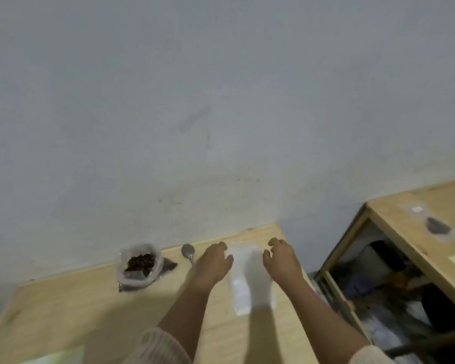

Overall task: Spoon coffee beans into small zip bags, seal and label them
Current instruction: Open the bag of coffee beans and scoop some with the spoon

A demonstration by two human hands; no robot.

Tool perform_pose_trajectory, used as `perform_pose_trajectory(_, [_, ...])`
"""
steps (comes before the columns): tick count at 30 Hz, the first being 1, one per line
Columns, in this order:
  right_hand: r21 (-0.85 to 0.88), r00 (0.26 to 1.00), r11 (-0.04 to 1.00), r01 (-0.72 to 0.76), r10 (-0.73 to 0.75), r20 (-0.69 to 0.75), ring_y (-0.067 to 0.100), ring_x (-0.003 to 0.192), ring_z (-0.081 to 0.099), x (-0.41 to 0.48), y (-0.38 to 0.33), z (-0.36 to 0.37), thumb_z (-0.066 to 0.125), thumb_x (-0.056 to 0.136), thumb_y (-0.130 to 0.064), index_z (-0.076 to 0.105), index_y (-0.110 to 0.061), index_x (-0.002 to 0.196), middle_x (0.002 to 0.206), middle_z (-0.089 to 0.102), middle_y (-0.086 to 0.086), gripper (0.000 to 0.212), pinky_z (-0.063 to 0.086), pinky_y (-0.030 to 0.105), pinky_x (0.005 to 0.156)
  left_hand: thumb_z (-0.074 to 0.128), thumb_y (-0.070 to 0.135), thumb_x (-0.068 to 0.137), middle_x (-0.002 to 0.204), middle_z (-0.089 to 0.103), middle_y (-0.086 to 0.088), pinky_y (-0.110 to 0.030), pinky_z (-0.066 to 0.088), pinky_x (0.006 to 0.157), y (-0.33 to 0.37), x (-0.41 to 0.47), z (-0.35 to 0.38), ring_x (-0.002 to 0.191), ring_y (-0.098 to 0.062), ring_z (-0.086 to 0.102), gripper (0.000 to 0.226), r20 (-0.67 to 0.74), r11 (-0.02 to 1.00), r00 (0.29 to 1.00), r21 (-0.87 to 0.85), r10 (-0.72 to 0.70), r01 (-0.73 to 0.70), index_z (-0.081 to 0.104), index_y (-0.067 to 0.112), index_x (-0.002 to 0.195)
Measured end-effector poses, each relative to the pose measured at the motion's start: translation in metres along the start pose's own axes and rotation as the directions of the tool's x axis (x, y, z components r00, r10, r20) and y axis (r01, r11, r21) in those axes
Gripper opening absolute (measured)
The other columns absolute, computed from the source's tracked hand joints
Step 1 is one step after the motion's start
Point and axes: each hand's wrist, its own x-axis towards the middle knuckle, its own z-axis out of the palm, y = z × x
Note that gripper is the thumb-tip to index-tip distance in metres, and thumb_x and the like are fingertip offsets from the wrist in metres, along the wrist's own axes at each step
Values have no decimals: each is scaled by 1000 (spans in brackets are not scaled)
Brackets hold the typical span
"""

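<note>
Cream sleeves [163, 345] framed two forearms reaching over the table [63, 311], where the left hand [213, 261] and right hand [281, 258], fingers curled, appeared to pinch the top corners of an empty clear zip bag [247, 279] lying between them. A spoon [188, 251] and an open sack of coffee beans [139, 264] sat just left. Pulling the mouth apart evenly would likely ease filling.

We see the table [63, 306] as pale wood, matt and smooth with faint grain; the bag of coffee beans [147, 278] is clear, crinkled plastic with a slight gloss; the spoon [188, 251] is dull grey metal; the zip bag [243, 279] looks like frosted, translucent plastic; our sleeve [160, 345] is cream ribbed knit cloth; the wall [221, 101] is matt, scuffed paint.
</note>
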Motion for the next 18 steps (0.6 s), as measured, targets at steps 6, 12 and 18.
perform_pose_trajectory(6, [24, 978, 999, -45, 39, 205, 30, 106, 52, 8, 43, 42, 45, 92, -12, 52, -1, 118, 112, 54, 16, 29, 42, 32, 82, 50, 22, 92, 116, 49, -19, -32, 34, 95, -24, -5, 65, 112, -31, 47, 37, 27, 997, 997, 40, -68, 67, 46, -4, 117])
perform_pose_trajectory(12, [98, 974, 994, -45, 22, 225, 31, 88, 51, 10, 53, 64, 51, 86, -7, 57, 2, 95, 89, 44, 8, 15, 29, 28, 67, 54, 14, 87, 105, 47, -22, -42, 41, 89, -19, -11, 99, 100, -38, 47, 28, -156, 989, 981, -113, -114, 97, 52, -6, 106])
perform_pose_trajectory(18, [187, 992, 981, -52, 30, 122, 30, 97, 52, 5, 51, 66, 52, 85, -4, 56, 1, 110, 104, 51, 15, 26, 35, 27, 74, 50, 17, 91, 121, 45, -16, -37, 38, 95, -7, -12, 103, 112, -31, 43, 37, -222, 976, 964, -195, -143, 99, 44, -1, 123])
